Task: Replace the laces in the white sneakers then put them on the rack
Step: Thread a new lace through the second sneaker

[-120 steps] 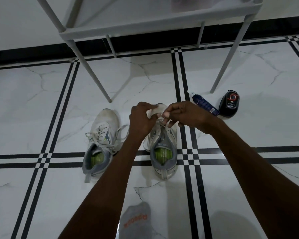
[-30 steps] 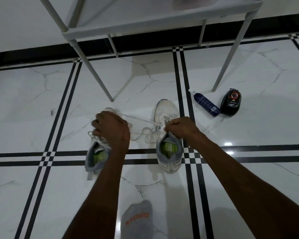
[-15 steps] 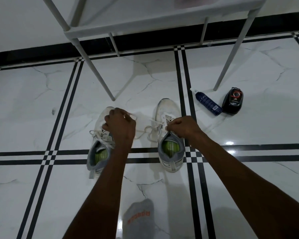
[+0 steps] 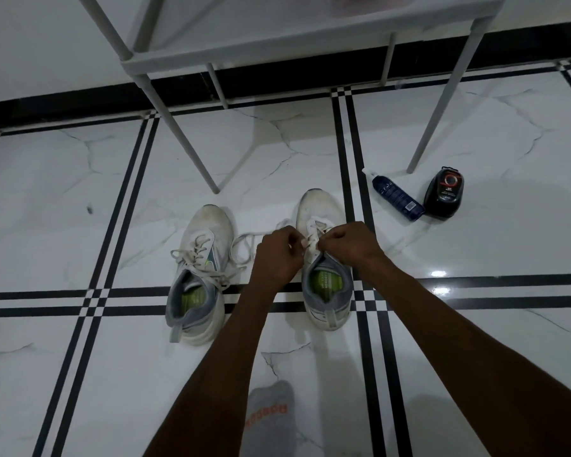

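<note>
Fingertips of the left hand (image 4: 277,255) and right hand (image 4: 346,244) pinch the white lace (image 4: 311,240) over the eyelets of the right-side sneaker (image 4: 323,258), knuckles nearly touching above its tongue. A slack loop of the lace trails left across the floor (image 4: 80,192) toward the other sneaker (image 4: 200,275), which stands alongside, laced. Behind them stands the white rack (image 4: 277,51); a blue bottle (image 4: 397,200) and black container (image 4: 444,192) lie beside its leg.

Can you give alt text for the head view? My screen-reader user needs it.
Both hands, left hand and right hand, pinch the lace over the right sneaker on the floor. The left sneaker sits beside it, below a rack.
</note>
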A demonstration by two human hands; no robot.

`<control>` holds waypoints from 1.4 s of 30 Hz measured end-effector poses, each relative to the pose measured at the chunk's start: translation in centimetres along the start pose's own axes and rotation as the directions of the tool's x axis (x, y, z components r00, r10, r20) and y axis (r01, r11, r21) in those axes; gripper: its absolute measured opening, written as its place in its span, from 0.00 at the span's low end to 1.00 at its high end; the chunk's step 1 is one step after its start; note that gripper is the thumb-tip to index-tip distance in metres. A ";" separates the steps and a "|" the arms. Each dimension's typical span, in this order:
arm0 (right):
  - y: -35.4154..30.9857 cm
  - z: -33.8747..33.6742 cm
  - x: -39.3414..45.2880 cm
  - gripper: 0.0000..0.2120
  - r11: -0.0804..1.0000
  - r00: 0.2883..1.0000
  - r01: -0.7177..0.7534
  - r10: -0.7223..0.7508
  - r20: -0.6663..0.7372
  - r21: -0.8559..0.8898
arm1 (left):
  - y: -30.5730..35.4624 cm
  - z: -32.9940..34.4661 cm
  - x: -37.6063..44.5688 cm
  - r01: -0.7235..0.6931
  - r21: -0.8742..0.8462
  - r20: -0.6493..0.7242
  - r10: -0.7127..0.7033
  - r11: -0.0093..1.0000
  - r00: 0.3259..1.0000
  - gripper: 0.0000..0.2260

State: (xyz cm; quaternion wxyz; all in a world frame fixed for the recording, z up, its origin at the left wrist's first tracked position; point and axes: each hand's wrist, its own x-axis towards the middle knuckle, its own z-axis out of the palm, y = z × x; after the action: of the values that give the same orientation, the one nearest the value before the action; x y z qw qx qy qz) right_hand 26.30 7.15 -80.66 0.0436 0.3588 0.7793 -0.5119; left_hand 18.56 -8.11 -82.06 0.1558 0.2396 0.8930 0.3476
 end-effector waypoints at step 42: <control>-6.5 -0.6 1.3 0.17 0.935 0.900 0.259 -0.325 0.292 0.241 | 0.8 -8.1 1.5 0.057 -0.201 0.086 -0.040 0.978 0.995 0.16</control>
State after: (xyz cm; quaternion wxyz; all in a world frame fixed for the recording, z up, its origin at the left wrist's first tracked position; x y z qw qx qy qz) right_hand 21.61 6.91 -75.93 0.0590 0.1500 0.7521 -0.6390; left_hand 14.00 -11.22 -75.93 0.2243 0.2147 0.8512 0.4231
